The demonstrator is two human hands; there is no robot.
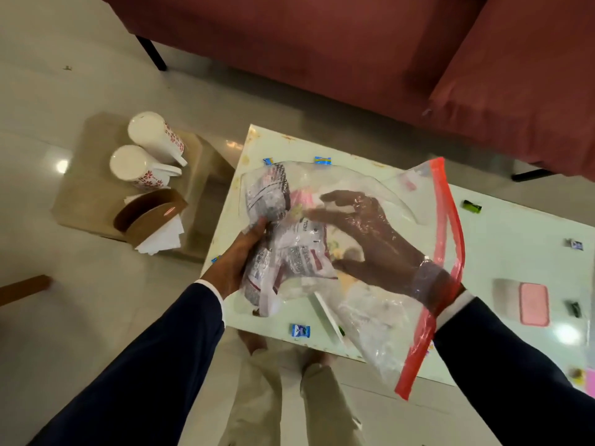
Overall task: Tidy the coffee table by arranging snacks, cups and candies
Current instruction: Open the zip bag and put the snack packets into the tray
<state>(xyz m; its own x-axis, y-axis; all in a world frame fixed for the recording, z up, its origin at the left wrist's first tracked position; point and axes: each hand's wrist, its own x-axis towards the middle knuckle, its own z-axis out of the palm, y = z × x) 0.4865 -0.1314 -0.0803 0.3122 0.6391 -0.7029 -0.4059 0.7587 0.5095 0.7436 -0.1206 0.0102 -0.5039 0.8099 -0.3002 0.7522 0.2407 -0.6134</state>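
Note:
A clear zip bag (399,201) with a red seal strip hangs over the pale coffee table (515,226). My right hand (370,239) is inside the bag up to the wrist, fingers spread among the snack packets (289,249). My left hand (235,262) grips the bag's closed end from outside, around the packets. Wrapped candies lie loose on the table: a blue one (322,160) at the far edge, another blue one (299,330) near the front edge, a green one (472,207) to the right. Two white cups with red flowers (145,156) lie on a low side table.
A brown napkin holder (151,217) with white napkins sits on the low side table (80,201) to the left. A pink and grey box (528,302) lies on the table's right. A red sofa (354,43) stands behind. My legs are below the table edge.

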